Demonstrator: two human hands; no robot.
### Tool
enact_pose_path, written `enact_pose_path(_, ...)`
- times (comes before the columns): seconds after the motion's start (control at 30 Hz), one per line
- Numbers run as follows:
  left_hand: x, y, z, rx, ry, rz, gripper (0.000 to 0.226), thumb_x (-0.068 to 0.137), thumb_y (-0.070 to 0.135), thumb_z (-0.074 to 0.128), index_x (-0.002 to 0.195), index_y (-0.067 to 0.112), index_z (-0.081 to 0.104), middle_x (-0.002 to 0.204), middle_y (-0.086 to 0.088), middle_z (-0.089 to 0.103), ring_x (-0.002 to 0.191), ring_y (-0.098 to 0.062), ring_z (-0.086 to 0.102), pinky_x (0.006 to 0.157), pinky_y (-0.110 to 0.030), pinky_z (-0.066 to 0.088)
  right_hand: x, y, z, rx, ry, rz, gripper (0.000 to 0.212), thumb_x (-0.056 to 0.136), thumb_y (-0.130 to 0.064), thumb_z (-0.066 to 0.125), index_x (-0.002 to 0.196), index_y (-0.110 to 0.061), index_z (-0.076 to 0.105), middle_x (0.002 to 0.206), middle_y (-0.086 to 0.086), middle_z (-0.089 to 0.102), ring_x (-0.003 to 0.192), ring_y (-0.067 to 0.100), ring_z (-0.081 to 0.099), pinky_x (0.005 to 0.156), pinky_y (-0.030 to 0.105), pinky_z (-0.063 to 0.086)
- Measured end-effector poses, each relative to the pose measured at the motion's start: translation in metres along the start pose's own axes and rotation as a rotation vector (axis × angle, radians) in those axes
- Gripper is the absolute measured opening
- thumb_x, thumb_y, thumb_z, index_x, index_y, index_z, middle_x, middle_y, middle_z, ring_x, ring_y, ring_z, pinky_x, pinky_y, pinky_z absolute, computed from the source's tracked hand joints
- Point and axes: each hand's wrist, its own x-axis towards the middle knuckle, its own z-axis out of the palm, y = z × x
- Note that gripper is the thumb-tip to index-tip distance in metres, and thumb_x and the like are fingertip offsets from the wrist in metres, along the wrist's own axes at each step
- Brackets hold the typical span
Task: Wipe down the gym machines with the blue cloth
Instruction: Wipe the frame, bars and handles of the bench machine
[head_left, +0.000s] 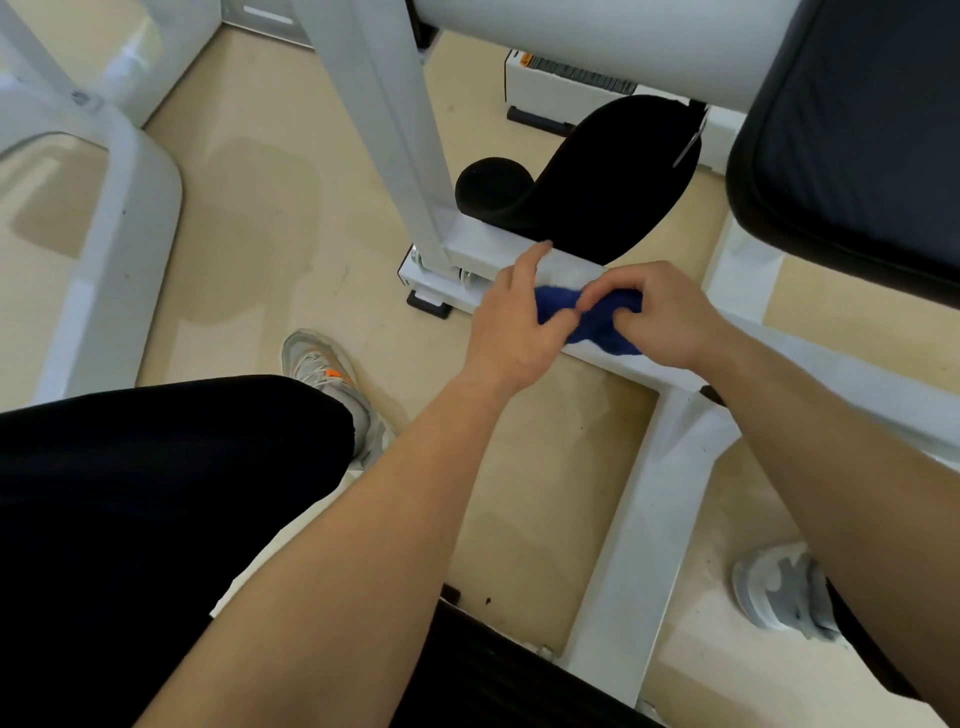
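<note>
Blue cloth (597, 325) bunched, largely hidden, pinched by left hand (511, 332) and right hand (662, 317), over white machine bar (576, 267)

The beige floor (249, 208) bears the white machine frame (649, 519) and two grey shoes (327, 374).

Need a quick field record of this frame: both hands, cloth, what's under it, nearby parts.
left hand: pinches left end of the blue cloth, index finger raised
right hand: fingers curled round the cloth's right end
blue cloth: bunched between both hands
under cloth: white frame bar, low on the floor
cloth-bar contact: cannot tell
beyond bar: black foam roller
upper right: black seat pad
</note>
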Motion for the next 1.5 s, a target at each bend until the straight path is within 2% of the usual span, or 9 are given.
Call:
enact_pose_path(0.17, -0.004, 0.009, -0.015, 0.192, -0.241, 0.076, 0.039, 0.082, 0.02, 0.062, 0.12, 0.029, 0.062, 0.127, 0.001, 0.055, 0.119, -0.022, 0.043, 0.098, -0.035, 0.04, -0.004, -0.02, -0.006, 0.004, -0.106, -0.002, 0.036, 0.078, 0.014, 0.054, 0.091, -0.019, 0.054, 0.096, 0.002, 0.066, 0.067, -0.003, 0.058, 0.055, 0.011, 0.043)
enact_pose_path(0.33, 0.0, 0.008, -0.019, 0.037, -0.238, -0.071, 0.012, 0.086, 0.02, 0.061, 0.095, 0.027, 0.056, 0.087, 0.003, 0.065, 0.079, -0.014, 0.062, 0.066, -0.03, 0.051, -0.011, -0.007, -0.014, -0.151, -0.114, 0.189, 0.038, 0.083, -0.011, 0.075, 0.114, -0.019, 0.053, 0.105, 0.001, 0.064, 0.081, 0.017, 0.062, 0.065, 0.029, 0.052)
enact_pose_path(0.5, 0.028, 0.013, -0.011, 0.045, -0.118, 0.039, 0.014, 0.091, 0.028, 0.061, 0.104, 0.032, 0.057, 0.093, 0.01, 0.063, 0.085, -0.008, 0.06, 0.074, -0.025, 0.049, 0.003, 0.011, -0.031, -0.095, -0.181, 0.331, 0.025, 0.086, -0.023, 0.075, 0.108, -0.017, 0.063, 0.099, 0.006, 0.068, 0.089, 0.024, 0.065, 0.075, 0.036, 0.053)
enact_pose_path(0.77, 0.058, 0.012, 0.032, 0.399, 0.325, 0.163, 0.021, 0.089, 0.018, 0.062, 0.11, 0.021, 0.064, 0.109, 0.002, 0.062, 0.095, -0.02, 0.054, 0.072, -0.034, 0.048, 0.005, 0.046, 0.006, -0.407, 0.485, 0.292, 0.033, 0.089, -0.008, 0.056, 0.122, -0.013, 0.057, 0.124, 0.011, 0.056, 0.112, 0.031, 0.05, 0.091, 0.044, 0.045)
enact_pose_path(0.87, 0.046, 0.006, 0.048, 0.443, 0.389, 0.179, 0.018, 0.086, 0.011, 0.059, 0.101, 0.02, 0.063, 0.107, -0.001, 0.06, 0.088, -0.021, 0.052, 0.063, -0.034, 0.045, -0.011, 0.056, 0.03, -0.603, 0.473, 0.122, 0.032, 0.085, -0.002, 0.058, 0.117, -0.008, 0.064, 0.123, 0.015, 0.056, 0.109, 0.038, 0.051, 0.089, 0.046, 0.044)
enact_pose_path(0.93, 0.04, 0.005, 0.052, 0.361, 0.335, 0.127, 0.014, 0.09, 0.018, 0.056, 0.102, 0.023, 0.06, 0.107, 0.001, 0.058, 0.09, -0.019, 0.053, 0.07, -0.038, 0.049, -0.015, 0.062, 0.039, -0.675, 0.425, 0.052, 0.035, 0.086, -0.003, 0.059, 0.121, -0.004, 0.064, 0.124, 0.018, 0.06, 0.108, 0.04, 0.055, 0.09, 0.048, 0.045)
enact_pose_path(1.03, 0.028, -0.009, 0.062, 0.448, 0.24, 0.33, 0.03, 0.087, 0.014, 0.061, 0.117, 0.011, 0.064, 0.117, -0.008, 0.064, 0.102, -0.026, 0.059, 0.085, -0.04, 0.053, -0.015, 0.061, 0.043, -0.736, 0.387, 0.057, 0.042, 0.095, -0.021, 0.052, 0.133, -0.003, 0.054, 0.135, 0.019, 0.054, 0.12, 0.037, 0.052, 0.1, 0.047, 0.044)
enact_pose_path(1.17, 0.016, -0.03, 0.065, 0.613, 0.068, 0.385, 0.053, 0.102, 0.031, 0.039, 0.15, 0.009, 0.035, 0.157, -0.009, 0.035, 0.146, -0.023, 0.028, 0.121, -0.041, 0.021, -0.011, 0.069, 0.052, -0.891, 0.171, 0.048, 0.068, 0.1, -0.035, 0.042, 0.154, -0.001, 0.02, 0.159, 0.025, 0.022, 0.147, 0.039, 0.022, 0.121, 0.05, 0.022)
enact_pose_path(1.5, 0.071, -0.061, -0.011, 0.775, -0.071, 0.358, 0.06, 0.101, 0.034, 0.019, 0.151, 0.003, 0.031, 0.157, -0.014, 0.033, 0.146, -0.028, 0.029, 0.122, -0.039, 0.018, 0.079, 0.033, 0.073, -0.898, 0.078, -0.095, 0.075, 0.095, -0.044, 0.049, 0.149, 0.004, 0.028, 0.139, 0.023, 0.046, 0.118, 0.038, 0.05, 0.101, 0.046, 0.041)
